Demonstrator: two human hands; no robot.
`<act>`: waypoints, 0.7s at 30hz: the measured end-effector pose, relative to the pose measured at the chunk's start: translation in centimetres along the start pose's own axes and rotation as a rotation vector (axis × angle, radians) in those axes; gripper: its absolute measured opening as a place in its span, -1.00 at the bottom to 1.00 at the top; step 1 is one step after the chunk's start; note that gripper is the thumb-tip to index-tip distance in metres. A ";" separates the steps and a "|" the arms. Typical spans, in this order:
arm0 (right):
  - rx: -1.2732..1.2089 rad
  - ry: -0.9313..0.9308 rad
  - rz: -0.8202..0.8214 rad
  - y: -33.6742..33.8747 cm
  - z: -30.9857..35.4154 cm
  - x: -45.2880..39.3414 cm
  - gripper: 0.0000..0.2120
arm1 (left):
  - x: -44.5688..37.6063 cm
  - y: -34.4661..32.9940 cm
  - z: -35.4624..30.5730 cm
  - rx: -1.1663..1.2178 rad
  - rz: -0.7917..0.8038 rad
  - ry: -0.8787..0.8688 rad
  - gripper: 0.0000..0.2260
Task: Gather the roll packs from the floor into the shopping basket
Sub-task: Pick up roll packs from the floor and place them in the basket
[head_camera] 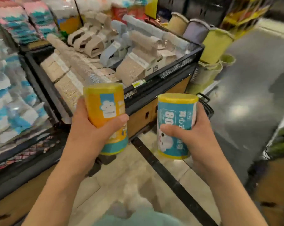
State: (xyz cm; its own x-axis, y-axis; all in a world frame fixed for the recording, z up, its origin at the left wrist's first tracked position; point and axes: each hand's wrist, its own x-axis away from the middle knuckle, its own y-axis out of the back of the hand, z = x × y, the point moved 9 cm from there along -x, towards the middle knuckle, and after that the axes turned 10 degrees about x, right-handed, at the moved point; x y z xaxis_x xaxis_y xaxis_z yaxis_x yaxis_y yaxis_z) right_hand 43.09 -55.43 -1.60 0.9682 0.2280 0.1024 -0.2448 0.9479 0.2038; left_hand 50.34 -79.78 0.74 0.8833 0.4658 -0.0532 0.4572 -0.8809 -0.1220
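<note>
Yellow roll packs (105, 105) upright, vert. axis

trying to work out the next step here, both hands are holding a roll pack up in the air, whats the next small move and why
Probably carry both packs right and down toward the black basket, which only partly shows behind the right hand. The left hand grips the orange roll pack, the right grips the blue roll pack, so neither can pick up more.
</note>
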 end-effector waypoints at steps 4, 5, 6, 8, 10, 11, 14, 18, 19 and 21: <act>-0.037 -0.058 -0.153 5.4 -2.0 -1.0 -0.33 | -3.4 -7.4 1.7 -0.019 0.195 0.052 -0.37; -0.034 -0.066 -0.191 6.7 -2.4 -1.4 -0.32 | -4.3 -9.2 2.2 -0.017 0.229 0.060 -0.38; -0.025 -0.073 -0.232 7.8 -2.7 -1.8 -0.32 | -5.1 -10.8 2.7 -0.009 0.257 0.063 -0.38; -0.003 -0.078 -0.313 10.2 -3.2 -2.7 -0.32 | -7.0 -13.9 3.7 0.009 0.300 0.061 -0.39; 0.007 -0.088 -0.383 12.5 -3.5 -3.7 -0.30 | -8.8 -17.0 4.5 0.045 0.348 0.060 -0.40; 0.010 -0.098 -0.417 13.7 -3.5 -4.4 -0.28 | -9.8 -18.6 4.9 0.064 0.379 0.064 -0.41; 0.027 -0.124 -0.492 16.8 -3.0 -6.4 -0.26 | -12.7 -23.1 5.5 0.083 0.458 0.086 -0.42; 0.016 -0.134 -0.561 20.1 -2.6 -9.0 -0.25 | -15.6 -28.9 5.9 0.098 0.581 0.084 -0.41; 0.011 -0.134 -0.577 20.9 -2.6 -9.5 -0.27 | -16.1 -30.2 6.0 0.104 0.612 0.085 -0.39; 0.006 -0.135 -0.603 22.4 -2.8 -10.6 -0.31 | -17.0 -32.7 6.5 0.117 0.652 0.097 -0.39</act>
State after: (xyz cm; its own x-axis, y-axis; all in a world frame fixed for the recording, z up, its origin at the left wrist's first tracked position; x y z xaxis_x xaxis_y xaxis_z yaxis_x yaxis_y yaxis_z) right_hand 27.49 -35.94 -0.87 0.9214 -0.3781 0.0898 0.3429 0.8998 0.2698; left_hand 19.70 -58.34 -0.77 0.9827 -0.1737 -0.0637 -0.1832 -0.9620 -0.2025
